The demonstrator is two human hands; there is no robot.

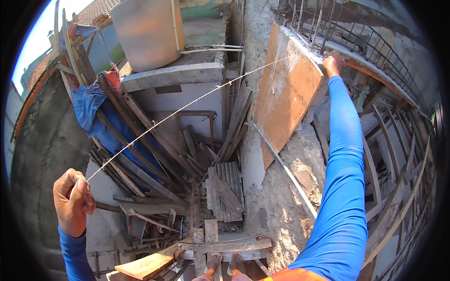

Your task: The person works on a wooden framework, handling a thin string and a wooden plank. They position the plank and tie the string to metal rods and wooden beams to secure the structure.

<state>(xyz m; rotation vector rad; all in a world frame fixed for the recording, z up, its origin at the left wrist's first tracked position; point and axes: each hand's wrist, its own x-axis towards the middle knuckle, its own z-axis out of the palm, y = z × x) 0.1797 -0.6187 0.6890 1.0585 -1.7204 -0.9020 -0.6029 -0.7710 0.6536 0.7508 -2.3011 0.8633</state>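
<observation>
Pinched in the closed fingers of my left hand (pixel 73 199), at the lower left, is the end of a thin, pale string (pixel 176 111) with small knots and frayed bits along it. The string runs taut up to the right, to the upper edge of a brown plywood board (pixel 289 93). That board leans against a rough wall, smeared with white near its top. My right hand (pixel 333 64) reaches far forward, its fingers curled at the whitish ledge (pixel 304 47) beside the board's upper corner. What those fingers hold, if anything, is hidden.
Below my sandalled feet (pixel 225 262) are narrow planks (pixel 239 245) high over piled timber (pixel 154 173) and corrugated sheets (pixel 225 192). A long straight bar (pixel 288 175) slants along the wall. Steel rebar (pixel 323 23) juts up at the top right. A large tank (pixel 145 35) stands far left.
</observation>
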